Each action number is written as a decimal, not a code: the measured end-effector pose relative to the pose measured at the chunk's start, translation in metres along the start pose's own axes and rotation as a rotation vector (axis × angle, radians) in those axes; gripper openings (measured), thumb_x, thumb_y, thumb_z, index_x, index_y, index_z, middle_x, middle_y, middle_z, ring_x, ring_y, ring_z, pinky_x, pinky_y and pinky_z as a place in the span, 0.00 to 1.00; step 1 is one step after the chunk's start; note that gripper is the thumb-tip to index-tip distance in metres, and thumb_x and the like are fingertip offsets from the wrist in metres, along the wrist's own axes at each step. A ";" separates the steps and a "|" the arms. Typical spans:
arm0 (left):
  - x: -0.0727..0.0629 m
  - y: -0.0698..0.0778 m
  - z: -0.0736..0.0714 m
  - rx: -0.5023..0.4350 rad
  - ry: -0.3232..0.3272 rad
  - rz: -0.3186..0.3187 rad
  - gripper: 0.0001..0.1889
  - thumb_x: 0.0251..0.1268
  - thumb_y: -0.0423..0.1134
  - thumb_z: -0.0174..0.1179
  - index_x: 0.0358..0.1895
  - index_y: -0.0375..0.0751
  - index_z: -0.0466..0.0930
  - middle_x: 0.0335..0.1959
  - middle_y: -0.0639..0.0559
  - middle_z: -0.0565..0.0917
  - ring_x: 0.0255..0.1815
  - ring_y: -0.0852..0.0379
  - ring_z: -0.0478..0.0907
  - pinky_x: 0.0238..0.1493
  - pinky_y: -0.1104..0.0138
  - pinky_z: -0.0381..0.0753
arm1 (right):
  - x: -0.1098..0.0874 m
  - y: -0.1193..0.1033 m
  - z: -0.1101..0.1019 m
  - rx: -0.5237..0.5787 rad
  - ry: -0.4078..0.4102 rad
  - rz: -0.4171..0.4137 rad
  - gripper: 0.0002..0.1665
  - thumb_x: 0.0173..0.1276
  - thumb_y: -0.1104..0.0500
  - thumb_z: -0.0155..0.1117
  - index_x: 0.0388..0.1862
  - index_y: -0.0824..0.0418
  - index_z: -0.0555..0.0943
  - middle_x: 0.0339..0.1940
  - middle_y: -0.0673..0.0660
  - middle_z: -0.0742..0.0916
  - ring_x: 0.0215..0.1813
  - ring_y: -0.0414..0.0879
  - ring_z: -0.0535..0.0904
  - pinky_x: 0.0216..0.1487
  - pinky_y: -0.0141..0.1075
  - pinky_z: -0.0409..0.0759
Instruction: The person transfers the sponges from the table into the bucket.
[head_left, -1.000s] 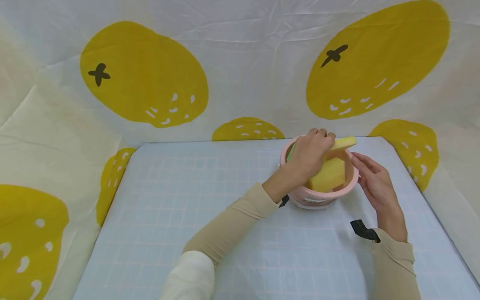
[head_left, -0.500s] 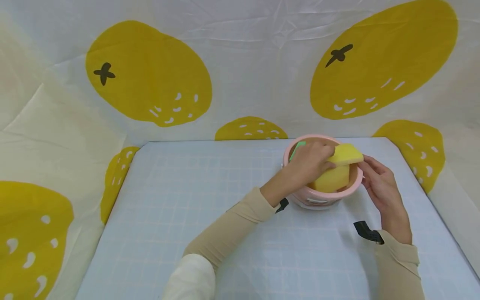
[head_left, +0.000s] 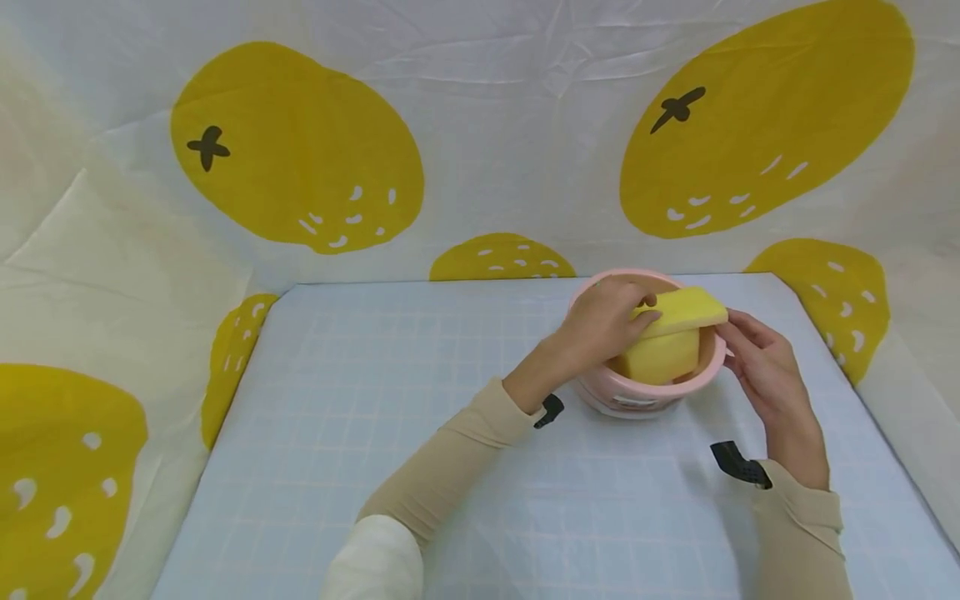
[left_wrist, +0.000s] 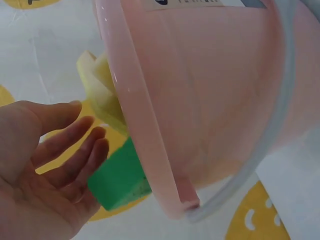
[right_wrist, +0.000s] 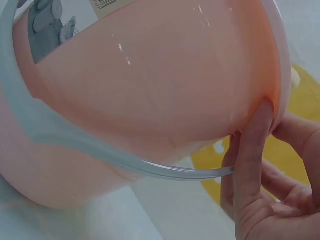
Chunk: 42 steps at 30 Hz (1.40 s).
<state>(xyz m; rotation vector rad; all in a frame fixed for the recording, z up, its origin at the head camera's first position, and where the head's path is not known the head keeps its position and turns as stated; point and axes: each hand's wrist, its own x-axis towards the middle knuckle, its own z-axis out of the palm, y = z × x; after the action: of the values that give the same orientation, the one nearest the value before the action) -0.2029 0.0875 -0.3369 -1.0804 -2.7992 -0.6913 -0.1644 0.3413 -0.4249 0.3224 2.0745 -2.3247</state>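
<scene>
A pink bucket [head_left: 630, 392] stands toward the far right of the table. Across its top lies a flat yellow sponge-like block [head_left: 692, 307], above a thicker yellow block [head_left: 663, 358] inside. My left hand [head_left: 606, 323] hovers over the bucket's left side, beside the flat block. In the left wrist view its loosely bent fingers hold nothing, and a gap separates them from the yellow piece [left_wrist: 102, 92]. A green block [left_wrist: 119, 176] sticks out of the rim near those fingers. My right hand [head_left: 767, 367] pinches the bucket's right rim between thumb and fingers.
The bucket's pale carrying handle [right_wrist: 160, 171] hangs down along its outside, and a printed label [right_wrist: 50, 30] is on the wall. A light-blue gridded tabletop [head_left: 420, 400] spreads left and forward. Behind it hangs a white cloth [head_left: 517, 150] with yellow fruit prints.
The flat yellow block has come down onto the bucket's top. My left hand has let go of it and drawn back left. The right hand stays on the rim.
</scene>
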 end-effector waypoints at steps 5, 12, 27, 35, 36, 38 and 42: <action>-0.007 -0.011 -0.005 -0.062 0.072 -0.025 0.10 0.76 0.43 0.61 0.51 0.43 0.87 0.43 0.56 0.85 0.46 0.62 0.77 0.46 0.76 0.74 | 0.000 -0.004 -0.001 -0.089 0.005 -0.002 0.33 0.71 0.44 0.69 0.73 0.51 0.75 0.60 0.42 0.80 0.56 0.34 0.76 0.45 0.22 0.81; -0.017 -0.028 -0.009 -0.152 0.171 -0.039 0.08 0.76 0.40 0.61 0.46 0.41 0.88 0.39 0.54 0.84 0.40 0.61 0.78 0.37 0.78 0.73 | 0.000 -0.007 -0.003 -0.433 0.047 -0.044 0.39 0.74 0.38 0.62 0.78 0.53 0.70 0.60 0.38 0.78 0.57 0.33 0.73 0.43 0.21 0.80; -0.044 -0.069 -0.013 -0.195 0.252 -0.090 0.08 0.77 0.39 0.60 0.45 0.39 0.87 0.39 0.52 0.87 0.37 0.59 0.80 0.40 0.76 0.76 | -0.003 -0.012 -0.016 -0.718 0.147 -0.251 0.35 0.79 0.41 0.57 0.72 0.63 0.74 0.49 0.34 0.80 0.45 0.26 0.77 0.37 0.20 0.80; -0.067 -0.092 -0.015 -0.178 0.286 -0.156 0.08 0.75 0.37 0.61 0.41 0.37 0.86 0.34 0.49 0.85 0.37 0.51 0.80 0.41 0.70 0.78 | -0.004 -0.014 -0.023 -0.845 0.229 -0.393 0.25 0.78 0.48 0.61 0.59 0.68 0.80 0.38 0.28 0.76 0.37 0.21 0.72 0.38 0.11 0.71; -0.069 -0.095 -0.015 -0.175 0.292 -0.161 0.08 0.75 0.37 0.61 0.40 0.37 0.85 0.34 0.49 0.85 0.37 0.50 0.80 0.41 0.69 0.78 | -0.004 -0.014 -0.024 -0.858 0.236 -0.406 0.24 0.78 0.49 0.61 0.58 0.68 0.80 0.37 0.29 0.76 0.38 0.21 0.72 0.38 0.11 0.69; -0.075 -0.101 -0.013 -0.162 0.310 -0.161 0.07 0.75 0.36 0.60 0.39 0.36 0.85 0.33 0.49 0.84 0.37 0.49 0.80 0.41 0.68 0.79 | -0.004 -0.013 -0.026 -0.885 0.251 -0.434 0.23 0.78 0.50 0.62 0.56 0.69 0.81 0.39 0.35 0.79 0.39 0.22 0.70 0.39 0.10 0.67; -0.085 -0.114 -0.010 -0.139 0.358 -0.153 0.06 0.72 0.32 0.59 0.35 0.35 0.82 0.31 0.47 0.83 0.35 0.49 0.78 0.40 0.66 0.78 | -0.003 -0.009 -0.032 -0.933 0.263 -0.485 0.21 0.78 0.53 0.62 0.54 0.71 0.80 0.44 0.59 0.85 0.40 0.20 0.67 0.40 0.09 0.63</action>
<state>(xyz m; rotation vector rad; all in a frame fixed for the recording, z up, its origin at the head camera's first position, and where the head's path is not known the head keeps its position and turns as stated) -0.2145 -0.0446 -0.3901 -0.6794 -2.5695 -0.9972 -0.1583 0.3735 -0.4191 0.0954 3.3443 -1.1978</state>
